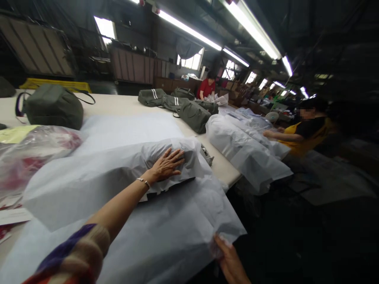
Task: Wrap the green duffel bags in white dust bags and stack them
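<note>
My left hand (166, 165) lies flat with spread fingers on white wrapping paper (79, 177) that covers a dark bag (171, 185). Only the dark lower edge of that bag shows from under the paper. At the near right, my right hand (227, 252) grips the corner of a wrapping paper sheet (177, 228), bunched between thumb and fingers. This sheet spreads beneath the covered bag and hangs over the table's front edge. Just beyond the bag's right end, a small grey object (207, 154) pokes out; its kind is unclear.
Several dark green bags (192, 114) are grouped farther back on the table (118, 103); another green bag (55, 105) sits left. Clear plastic packaging (38, 157) lies at the near left. Paper-wrapped bundles (242, 146) stand right, beside a person in yellow (308, 130). A person in red (206, 87) bends over farther back.
</note>
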`<state>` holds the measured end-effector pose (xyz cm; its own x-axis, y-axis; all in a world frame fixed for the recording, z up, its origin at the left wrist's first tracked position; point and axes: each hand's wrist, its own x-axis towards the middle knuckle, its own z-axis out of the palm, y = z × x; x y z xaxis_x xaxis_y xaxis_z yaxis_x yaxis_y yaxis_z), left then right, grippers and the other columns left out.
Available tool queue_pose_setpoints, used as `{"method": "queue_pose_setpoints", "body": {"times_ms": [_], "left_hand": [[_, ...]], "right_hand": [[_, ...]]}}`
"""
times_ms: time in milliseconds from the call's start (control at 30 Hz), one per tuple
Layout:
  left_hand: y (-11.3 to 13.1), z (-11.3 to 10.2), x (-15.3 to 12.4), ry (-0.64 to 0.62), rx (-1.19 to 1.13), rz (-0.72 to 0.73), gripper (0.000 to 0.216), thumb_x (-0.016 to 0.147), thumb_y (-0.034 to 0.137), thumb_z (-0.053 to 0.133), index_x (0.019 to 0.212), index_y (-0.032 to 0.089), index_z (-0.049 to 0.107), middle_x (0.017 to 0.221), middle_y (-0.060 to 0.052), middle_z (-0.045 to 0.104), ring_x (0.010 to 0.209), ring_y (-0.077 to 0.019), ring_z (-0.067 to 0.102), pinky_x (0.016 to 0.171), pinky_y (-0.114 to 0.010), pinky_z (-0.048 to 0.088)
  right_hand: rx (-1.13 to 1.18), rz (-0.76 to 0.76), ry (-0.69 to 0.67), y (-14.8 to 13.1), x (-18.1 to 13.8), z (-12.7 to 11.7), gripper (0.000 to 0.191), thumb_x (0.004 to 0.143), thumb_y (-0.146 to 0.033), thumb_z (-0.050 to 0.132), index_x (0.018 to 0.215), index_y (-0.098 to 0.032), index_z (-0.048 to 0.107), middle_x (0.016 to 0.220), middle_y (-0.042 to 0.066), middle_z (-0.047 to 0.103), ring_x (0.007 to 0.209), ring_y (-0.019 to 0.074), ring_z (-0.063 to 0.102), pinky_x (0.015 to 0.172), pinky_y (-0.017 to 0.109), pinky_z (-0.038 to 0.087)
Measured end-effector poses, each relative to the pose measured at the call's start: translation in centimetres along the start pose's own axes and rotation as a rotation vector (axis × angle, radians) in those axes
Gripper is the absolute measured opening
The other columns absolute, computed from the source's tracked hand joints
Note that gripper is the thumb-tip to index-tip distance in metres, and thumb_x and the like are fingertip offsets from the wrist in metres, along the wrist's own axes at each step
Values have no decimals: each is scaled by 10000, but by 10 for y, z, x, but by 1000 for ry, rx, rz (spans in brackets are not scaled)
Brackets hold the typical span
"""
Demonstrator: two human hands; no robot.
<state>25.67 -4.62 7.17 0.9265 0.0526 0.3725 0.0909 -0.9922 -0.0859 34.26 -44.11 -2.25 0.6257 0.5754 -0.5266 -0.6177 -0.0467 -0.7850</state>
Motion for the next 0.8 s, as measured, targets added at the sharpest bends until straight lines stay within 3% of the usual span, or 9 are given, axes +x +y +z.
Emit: {"method": "queue_pose_setpoints", "body": {"times_ms": [233,367,500,600,667,800], "left_hand": [[1,10,-2,68,-79,-2,619,864,521,619,1393,229,483,1597,-102,250,1486,-262,168,1205,-533,13],[3,11,-3,98,-138,-11,608,848,500,643,1371,221,508,1589,-112,271,1484,-270,174,1202,-554,38],[4,10,-5,116,-246,-16,549,847,475,646,1320,211,562,1578,-132,286,1482,-281,182,1199,-573,61],[1,9,-3,127,-398,-34,440,868,394,620,1268,211,609,1546,-136,357,1470,-288,222,1200,-568,70],[-4,7,0,136,-547,-69,364,886,320,569,1235,238,634,1474,-107,480,1441,-283,303,1203,-547,113],[-16,-3,4,190,-815,-195,361,899,312,491,1230,280,631,1298,-44,643,1292,-251,515,1157,-416,314]], "right_hand": [[-32,-170,-90,-76,-16,69,429,665,-438,851,959,-165,699,925,43,722,817,207,656,690,314,554],[-90,-287,-208,-107,7,118,317,724,-411,812,850,-147,689,781,9,696,679,152,624,574,257,522],[-106,-354,-238,-136,40,174,335,644,-390,864,725,-149,646,644,-20,668,563,135,610,514,248,520],[-104,-323,-255,-155,63,217,354,585,-358,895,688,-150,627,584,-7,675,530,156,635,529,268,536],[-113,-269,-253,-166,78,242,328,595,-325,887,678,-151,622,575,12,686,531,173,652,541,281,540],[-121,-171,-284,-175,112,276,250,680,-278,828,659,-152,613,576,19,692,524,170,647,566,291,535]]}}
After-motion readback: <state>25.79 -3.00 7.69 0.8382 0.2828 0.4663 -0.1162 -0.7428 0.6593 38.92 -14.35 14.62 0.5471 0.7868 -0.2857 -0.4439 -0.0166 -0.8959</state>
